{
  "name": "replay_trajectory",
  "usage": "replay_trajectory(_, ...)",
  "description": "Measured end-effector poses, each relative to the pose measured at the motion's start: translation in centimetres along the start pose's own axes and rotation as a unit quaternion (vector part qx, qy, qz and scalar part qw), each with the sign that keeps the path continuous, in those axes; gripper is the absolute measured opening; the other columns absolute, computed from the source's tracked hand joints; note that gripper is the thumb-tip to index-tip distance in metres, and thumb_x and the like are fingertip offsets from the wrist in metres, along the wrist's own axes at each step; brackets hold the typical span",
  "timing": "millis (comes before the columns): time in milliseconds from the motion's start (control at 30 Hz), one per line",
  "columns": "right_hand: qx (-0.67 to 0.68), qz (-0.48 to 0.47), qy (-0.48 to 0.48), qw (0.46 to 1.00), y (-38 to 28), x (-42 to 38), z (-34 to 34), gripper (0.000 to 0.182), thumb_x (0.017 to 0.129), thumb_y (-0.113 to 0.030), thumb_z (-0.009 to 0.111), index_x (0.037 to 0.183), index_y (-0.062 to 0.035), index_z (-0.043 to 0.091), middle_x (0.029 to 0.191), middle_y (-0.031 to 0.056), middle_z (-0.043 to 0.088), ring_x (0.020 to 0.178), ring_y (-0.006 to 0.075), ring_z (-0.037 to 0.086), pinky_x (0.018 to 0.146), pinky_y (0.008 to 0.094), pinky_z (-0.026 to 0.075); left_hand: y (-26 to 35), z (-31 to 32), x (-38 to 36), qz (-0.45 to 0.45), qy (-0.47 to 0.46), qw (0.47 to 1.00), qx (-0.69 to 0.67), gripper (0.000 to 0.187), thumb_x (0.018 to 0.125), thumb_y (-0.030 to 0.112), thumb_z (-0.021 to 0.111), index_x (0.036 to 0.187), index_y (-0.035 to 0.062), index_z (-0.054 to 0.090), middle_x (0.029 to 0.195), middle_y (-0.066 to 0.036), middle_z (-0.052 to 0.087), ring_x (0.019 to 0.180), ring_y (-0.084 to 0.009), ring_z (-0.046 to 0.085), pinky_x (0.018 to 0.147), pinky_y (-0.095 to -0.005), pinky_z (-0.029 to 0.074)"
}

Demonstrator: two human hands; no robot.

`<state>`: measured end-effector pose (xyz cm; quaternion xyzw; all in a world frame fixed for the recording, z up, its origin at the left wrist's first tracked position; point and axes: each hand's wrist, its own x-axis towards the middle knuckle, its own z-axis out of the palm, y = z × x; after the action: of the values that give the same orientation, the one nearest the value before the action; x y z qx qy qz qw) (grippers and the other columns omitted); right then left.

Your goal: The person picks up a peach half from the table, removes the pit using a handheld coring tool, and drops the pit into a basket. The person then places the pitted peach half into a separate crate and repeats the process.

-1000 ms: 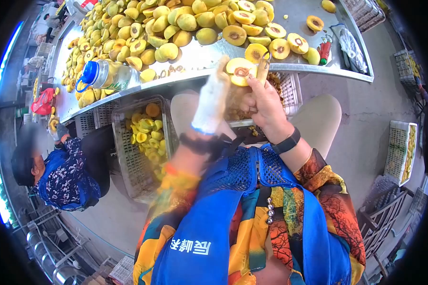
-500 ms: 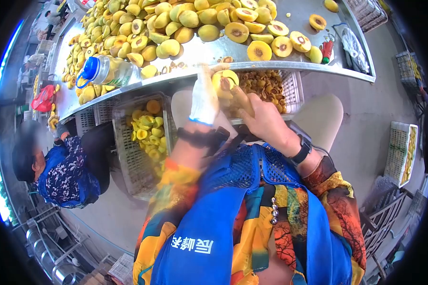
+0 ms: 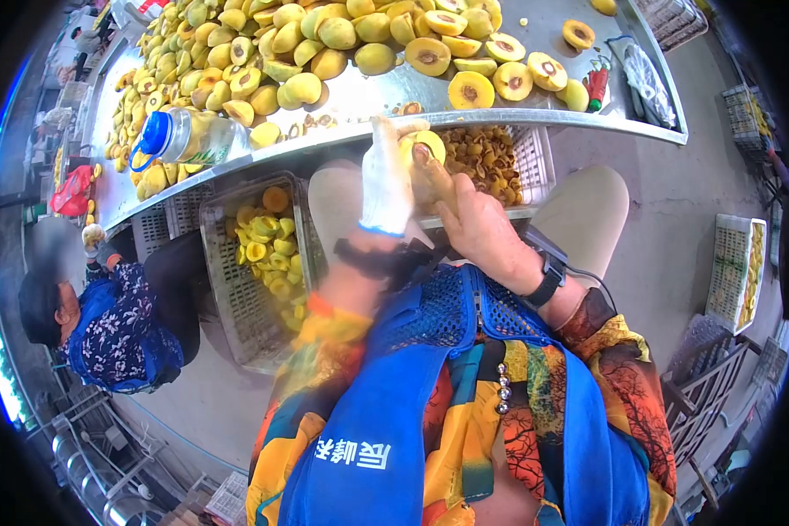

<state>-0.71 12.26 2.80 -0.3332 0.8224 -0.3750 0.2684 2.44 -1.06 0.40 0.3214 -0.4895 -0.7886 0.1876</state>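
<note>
My left hand [image 3: 386, 180], in a white glove, holds a yellow peach half [image 3: 428, 143] just in front of the metal table's near edge. The fruit's cut face is turned toward my right hand [image 3: 493, 235], which is bare and wrapped round the wooden handle of a pitting tool [image 3: 440, 181]. The tip of that tool meets the brown middle of the peach half; its exact shape is hard to see. Beneath both hands sits a crate [image 3: 542, 167] with many brown peach pits [image 3: 486, 158] in it.
Many peach halves [image 3: 302, 88] are heaped on the metal table [image 3: 351, 92], with a blue-capped bottle [image 3: 197, 138] and a red-handled tool [image 3: 597, 86]. Left of my knees is a crate [image 3: 237, 307] with yellow peach pieces. A co-worker [image 3: 118, 324] sits farther left.
The peach half has turned slightly in my left hand, and less of its cut face shows. The tool stays against its middle. The whole view has shifted a little.
</note>
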Motion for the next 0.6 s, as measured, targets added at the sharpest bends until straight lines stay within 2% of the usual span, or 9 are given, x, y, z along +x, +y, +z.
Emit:
replay_trajectory(100, -0.019, -0.023, -0.007, 1.0, 0.7, -0.1, 0.4, 0.021, 0.082, -0.008, 0.05, 0.095, 0.0041, 0.041, 0.07, 0.0308, 0.054, 0.073, 0.0472, 0.055, 0.063, 0.0519, 0.042, -0.4, -0.3, -0.1, 0.11, -0.043, 0.985, 0.129, 0.058, 0.096, 0.048, 0.028, 0.107, -0.0017, 0.056, 0.092, -0.008, 0.062, 0.079, -0.0147, 0.057, 0.074, -0.0266, 0.048)
replay_trajectory(200, -0.021, -0.011, -0.028, 0.999, 0.5, -0.4, -0.3, 0.018, 0.079, -0.004, 0.047, 0.093, 0.0046, 0.04, 0.068, 0.0305, 0.054, 0.072, 0.0473, 0.055, 0.063, 0.0521, 0.042, 0.6, -0.4, 0.3, 0.039, -0.067, 0.99, 0.122, 0.056, 0.095, 0.046, 0.036, 0.087, -0.0023, 0.063, 0.074, -0.006, 0.061, 0.066, -0.0127, 0.055, 0.061, -0.0227, 0.044)
replay_trajectory(267, -0.027, -0.019, -0.034, 0.999, 0.6, -0.5, -0.3, 0.018, 0.079, -0.003, 0.047, 0.092, 0.0049, 0.039, 0.068, 0.0302, 0.054, 0.072, 0.0474, 0.055, 0.063, 0.0519, 0.042, 0.8, -1.0, 1.1, -0.012, -0.106, 0.986, 0.125, 0.054, 0.093, 0.046, 0.039, 0.083, -0.0012, 0.064, 0.07, -0.005, 0.06, 0.063, -0.0129, 0.054, 0.06, -0.0225, 0.043)
replay_trajectory(300, -0.036, -0.026, -0.048, 0.998, 0.8, -0.5, -0.4, 0.023, 0.078, -0.003, 0.048, 0.099, 0.0023, 0.039, 0.072, 0.0293, 0.054, 0.073, 0.0462, 0.055, 0.064, 0.0509, 0.043, 1.3, -1.1, 1.5, -0.037, -0.126, 0.983, 0.127, 0.054, 0.093, 0.046, 0.04, 0.081, -0.0007, 0.065, 0.068, -0.005, 0.06, 0.062, -0.013, 0.054, 0.059, -0.0223, 0.042)
replay_trajectory(333, -0.045, -0.034, -0.062, 0.996, 0.9, -0.5, -0.4, 0.03, 0.077, -0.003, 0.048, 0.105, -0.0003, 0.038, 0.076, 0.0284, 0.054, 0.075, 0.045, 0.056, 0.065, 0.0499, 0.044, 1.9, -1.2, 1.7, -0.063, -0.167, 0.967, 0.181, 0.048, 0.093, 0.043, 0.042, 0.087, 0.0004, 0.063, 0.07, -0.004, 0.06, 0.062, -0.0109, 0.053, 0.057, -0.0212, 0.043)
replay_trajectory(400, -0.074, -0.052, -0.114, 0.989, 1.4, -0.6, -0.6, 0.06, 0.076, -0.002, 0.048, 0.133, -0.0111, 0.037, 0.093, 0.0252, 0.054, 0.08, 0.0401, 0.059, 0.069, 0.0464, 0.047, 3.3, -1.3, 2.1, -0.115, -0.247, 0.919, 0.286, 0.037, 0.094, 0.036, 0.044, 0.099, 0.0026, 0.058, 0.075, -0.004, 0.061, 0.063, -0.0066, 0.053, 0.052, -0.0188, 0.044)
replay_trajectory(500, -0.01, -0.029, -0.142, 0.989, 1.6, -0.5, -0.2, 0.056, 0.077, -0.002, 0.046, 0.132, -0.0075, 0.038, 0.095, 0.0261, 0.054, 0.084, 0.0414, 0.058, 0.072, 0.0463, 0.046, 3.6, -1.5, 3.3, -0.202, -0.268, 0.863, 0.378, 0.036, 0.091, 0.036, 0.05, 0.101, 0.0029, 0.058, 0.082, -0.004, 0.062, 0.062, -0.0067, 0.055, 0.051, -0.0182, 0.043)
replay_trajectory(567, 0.028, -0.044, -0.07, 0.996, 1.5, -0.6, 0.5, 0.032, 0.079, -0.008, 0.052, 0.108, 0.0007, 0.042, 0.078, 0.025, 0.056, 0.073, 0.0393, 0.058, 0.064, 0.0432, 0.046, 3.8, -1.5, 2.6, -0.151, -0.263, 0.926, 0.223, 0.036, 0.09, 0.037, 0.052, 0.101, 0.0031, 0.058, 0.087, -0.006, 0.062, 0.065, -0.008, 0.056, 0.052, -0.0176, 0.043)
replay_trajectory(600, 0.059, -0.038, -0.048, 0.996, 1.7, -0.5, 1.0, 0.028, 0.08, -0.011, 0.054, 0.103, 0.0023, 0.043, 0.073, 0.0224, 0.056, 0.067, 0.0361, 0.058, 0.06, 0.041, 0.045, 3.8, -1.5, 2.1, -0.124, -0.257, 0.948, 0.143, 0.036, 0.089, 0.037, 0.053, 0.101, 0.0031, 0.059, 0.089, -0.006, 0.062, 0.066, -0.0087, 0.056, 0.052, -0.0173, 0.042)
